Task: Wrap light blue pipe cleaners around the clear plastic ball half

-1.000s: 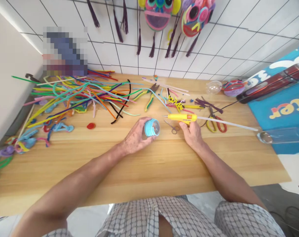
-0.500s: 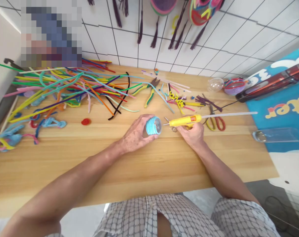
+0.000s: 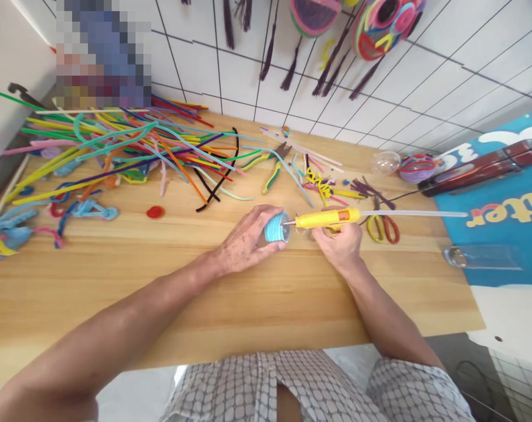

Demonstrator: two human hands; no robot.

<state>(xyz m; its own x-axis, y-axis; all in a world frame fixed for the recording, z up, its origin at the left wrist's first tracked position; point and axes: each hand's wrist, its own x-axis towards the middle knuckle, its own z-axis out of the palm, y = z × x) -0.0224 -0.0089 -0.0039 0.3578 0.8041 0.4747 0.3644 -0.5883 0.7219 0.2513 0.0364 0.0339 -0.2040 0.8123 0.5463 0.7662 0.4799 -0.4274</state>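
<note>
My left hand (image 3: 247, 239) is wrapped round a small clear cup (image 3: 285, 227) whose side is wound with light blue pipe cleaner (image 3: 274, 227). The cup lies on its side with its round end facing right. In my right hand (image 3: 341, 241) is a yellow hot glue gun (image 3: 325, 218), its metal nozzle pointing left. The nozzle tip reaches the cup's round end; whether it touches cannot be made out. A long white glue stick (image 3: 413, 213) sticks out of the gun's back. Part of a clear item behind the gun is hidden.
Many coloured pipe cleaners (image 3: 129, 146) are heaped at the left. Pliers (image 3: 272, 167), cut scraps (image 3: 321, 187) and scissors (image 3: 383, 228) lie beyond my hands. A red disc (image 3: 155, 211) is left of them. A clear tube (image 3: 485, 257) and a dark red cylinder (image 3: 481, 167) are at the right.
The glue gun has moved left relative to the cup, so its nozzle has come up to the cup's round end. Both hands keep their hold. The view has shifted slightly.
</note>
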